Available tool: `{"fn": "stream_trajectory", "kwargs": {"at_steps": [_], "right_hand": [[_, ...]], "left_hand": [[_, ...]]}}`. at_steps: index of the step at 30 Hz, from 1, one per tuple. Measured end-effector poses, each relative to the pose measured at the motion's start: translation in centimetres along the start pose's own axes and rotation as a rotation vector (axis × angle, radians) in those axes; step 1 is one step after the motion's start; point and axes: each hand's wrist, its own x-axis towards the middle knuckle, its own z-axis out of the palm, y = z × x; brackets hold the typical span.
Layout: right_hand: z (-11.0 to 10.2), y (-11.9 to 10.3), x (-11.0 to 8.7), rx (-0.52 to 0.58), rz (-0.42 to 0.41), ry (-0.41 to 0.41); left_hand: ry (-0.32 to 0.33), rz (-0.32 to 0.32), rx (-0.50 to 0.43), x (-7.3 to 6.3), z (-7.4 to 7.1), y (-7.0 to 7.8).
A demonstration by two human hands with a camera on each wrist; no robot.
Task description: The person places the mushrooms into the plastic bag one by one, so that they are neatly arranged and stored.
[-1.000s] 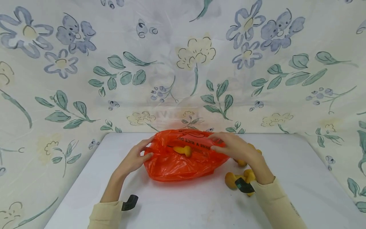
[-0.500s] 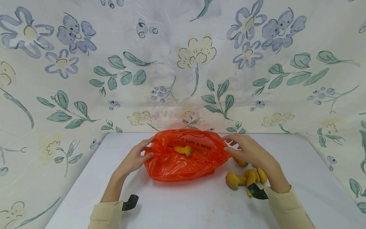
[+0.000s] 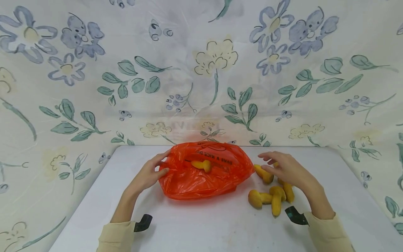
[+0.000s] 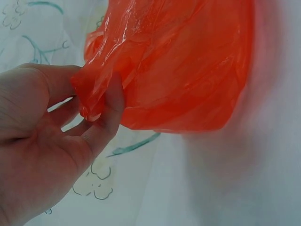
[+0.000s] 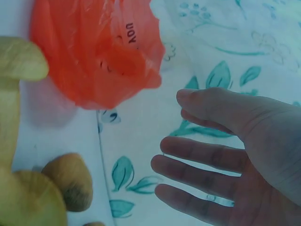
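Observation:
A red plastic bag (image 3: 189, 185) with dark print lies with its mouth spread toward me, a yellow mushroom (image 3: 204, 165) showing inside it. My left hand (image 3: 148, 176) pinches the bag's left edge; in the left wrist view its thumb and fingers (image 4: 113, 101) close on a gathered fold of the film. To the right of the bag, my right hand (image 3: 289, 169) hovers with fingers extended and nothing in them, apart from the bag in the right wrist view. Several more yellow mushrooms (image 3: 276, 203) lie beneath and in front of it, partly hidden by the hand.
The white table (image 3: 195, 227) carries the bag and mushrooms. Behind it rises a cloth backdrop (image 3: 201, 115) printed with flowers and leaves. A black wrist mount juts from each sleeve, the right one (image 3: 296, 215) near the front mushrooms.
My right hand has drawn away from the bag's right side and moved right, over the mushrooms, uncovering some of them. The left hand and bag stay nearly still.

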Motion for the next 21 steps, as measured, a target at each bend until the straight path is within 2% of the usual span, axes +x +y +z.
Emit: {"fn": "stream_trajectory", "kwargs": {"at_steps": [14, 21], "right_hand": [[-0.2, 2.3, -1.3, 0.025, 0.084, 0.013], [-0.6, 4.1, -1.7, 0.014, 0.097, 0.016]], "left_hand": [[-0.008, -0.007, 0.000, 0.2, 0.1, 0.4], [0.000, 0.000, 0.013, 0.1, 0.1, 0.2]]}}
